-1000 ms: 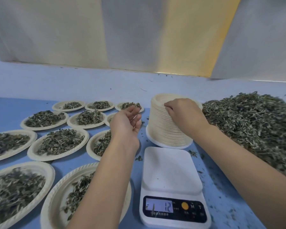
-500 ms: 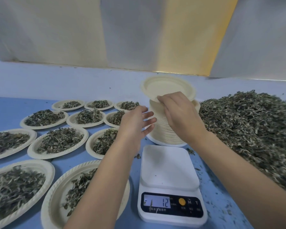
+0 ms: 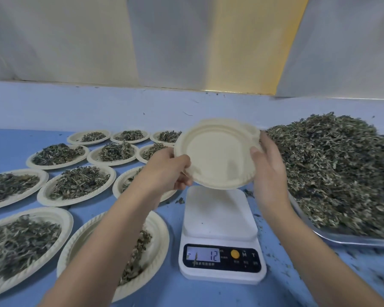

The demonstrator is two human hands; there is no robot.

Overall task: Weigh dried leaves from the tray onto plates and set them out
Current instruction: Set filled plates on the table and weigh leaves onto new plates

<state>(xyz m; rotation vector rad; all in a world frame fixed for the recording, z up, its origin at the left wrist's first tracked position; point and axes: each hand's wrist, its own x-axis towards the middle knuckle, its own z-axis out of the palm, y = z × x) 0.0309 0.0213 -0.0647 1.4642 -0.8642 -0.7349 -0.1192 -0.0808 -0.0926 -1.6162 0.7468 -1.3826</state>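
Observation:
An empty cream paper plate hangs in the air, tilted toward me, just above the far end of the white kitchen scale. My left hand grips its left rim and my right hand holds its right rim. The scale platform is bare and the display reads 12. A big heap of dried leaves fills a metal tray on the right. The stack of spare plates peeks out behind the held plate, mostly hidden.
Several paper plates with portions of leaves cover the blue table on the left, such as the nearest plate under my left forearm and another plate farther back. Leaf crumbs lie right of the scale. A pale wall borders the back.
My right hand lifted the top plate off the stack and brought it toward me over the scale. My left hand reached in and took hold of its left rim.

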